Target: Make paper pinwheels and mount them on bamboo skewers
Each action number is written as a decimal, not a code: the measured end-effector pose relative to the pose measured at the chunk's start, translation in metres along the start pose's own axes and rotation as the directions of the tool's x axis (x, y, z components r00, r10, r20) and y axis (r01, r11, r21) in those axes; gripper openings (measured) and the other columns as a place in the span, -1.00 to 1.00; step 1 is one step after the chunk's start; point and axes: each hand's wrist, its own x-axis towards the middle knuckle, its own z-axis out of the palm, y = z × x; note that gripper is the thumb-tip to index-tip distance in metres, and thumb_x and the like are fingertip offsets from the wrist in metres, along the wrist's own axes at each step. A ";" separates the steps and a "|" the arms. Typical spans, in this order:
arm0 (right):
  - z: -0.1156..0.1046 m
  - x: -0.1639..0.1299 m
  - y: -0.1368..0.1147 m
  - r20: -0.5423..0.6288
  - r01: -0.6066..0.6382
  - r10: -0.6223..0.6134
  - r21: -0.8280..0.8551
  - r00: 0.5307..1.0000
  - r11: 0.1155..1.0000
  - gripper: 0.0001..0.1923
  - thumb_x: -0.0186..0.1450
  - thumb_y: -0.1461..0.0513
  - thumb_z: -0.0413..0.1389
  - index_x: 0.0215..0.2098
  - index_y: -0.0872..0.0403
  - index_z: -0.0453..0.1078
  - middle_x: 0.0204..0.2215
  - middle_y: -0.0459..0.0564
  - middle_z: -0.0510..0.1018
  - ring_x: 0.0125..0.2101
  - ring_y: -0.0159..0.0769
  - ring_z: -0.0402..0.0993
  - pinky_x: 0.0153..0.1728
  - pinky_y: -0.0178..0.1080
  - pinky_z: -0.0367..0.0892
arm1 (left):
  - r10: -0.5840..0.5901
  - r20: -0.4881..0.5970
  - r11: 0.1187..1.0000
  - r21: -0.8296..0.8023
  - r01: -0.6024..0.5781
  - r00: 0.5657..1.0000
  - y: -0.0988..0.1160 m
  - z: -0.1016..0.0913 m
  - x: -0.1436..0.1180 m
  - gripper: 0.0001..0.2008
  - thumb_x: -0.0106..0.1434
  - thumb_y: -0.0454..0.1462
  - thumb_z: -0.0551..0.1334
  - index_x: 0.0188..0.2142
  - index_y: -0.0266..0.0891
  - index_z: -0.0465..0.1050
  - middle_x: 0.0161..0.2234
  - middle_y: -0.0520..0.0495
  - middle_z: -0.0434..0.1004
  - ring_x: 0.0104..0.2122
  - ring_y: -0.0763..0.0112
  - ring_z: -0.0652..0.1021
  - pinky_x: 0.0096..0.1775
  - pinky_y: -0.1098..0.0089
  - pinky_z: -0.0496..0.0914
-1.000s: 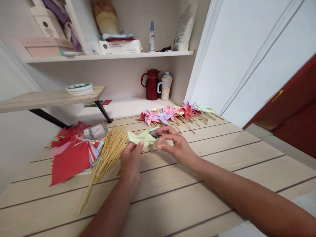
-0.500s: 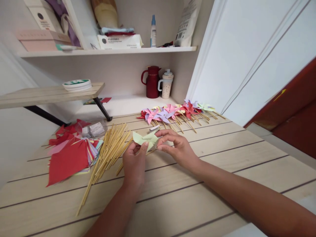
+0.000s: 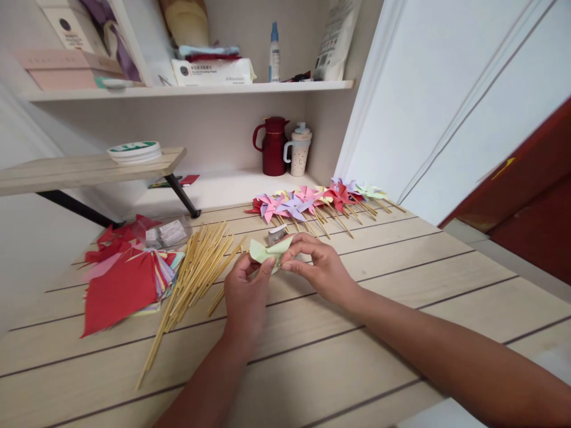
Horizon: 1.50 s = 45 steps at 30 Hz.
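Note:
Pale green pinwheel paper [image 3: 273,252] is held up between my two hands, its blades folded inward. My left hand [image 3: 248,291] pinches it from the left, thumb on the front. Thumb and fingers of my right hand [image 3: 319,264] close on its right edge. Just behind the paper, a small grey tape dispenser or similar tool [image 3: 277,234] rests on the table, partly hidden. To the left of my left hand lies a loose heap of thin wooden sticks [image 3: 196,276]. Finished pinwheels [image 3: 303,202] on sticks lie in a row beyond my hands.
A stack of red and coloured paper sheets [image 3: 120,291] lies left on the planked table [image 3: 339,368], near a clear plastic box [image 3: 172,233]. A small raised shelf [image 3: 89,169] stands behind them. At the back are a dark red jug [image 3: 274,148] and a cup [image 3: 300,153].
The green paper has moved slightly right and its blades look more folded together. My left hand has shifted a little right; the grey tool behind shows more.

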 end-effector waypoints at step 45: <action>0.004 0.000 -0.003 -0.020 -0.148 0.152 0.146 0.988 0.978 -0.85 0.22 0.15 0.31 -0.38 0.04 0.50 -0.38 -0.09 0.59 -0.29 -0.27 0.49 -0.16 -0.20 0.36 | 0.076 0.007 0.997 0.028 -0.076 0.997 0.006 0.001 -0.004 -0.78 0.19 -0.15 0.40 -0.20 -0.18 0.61 -0.21 -0.07 0.62 -0.18 0.30 0.57 -0.10 0.35 0.42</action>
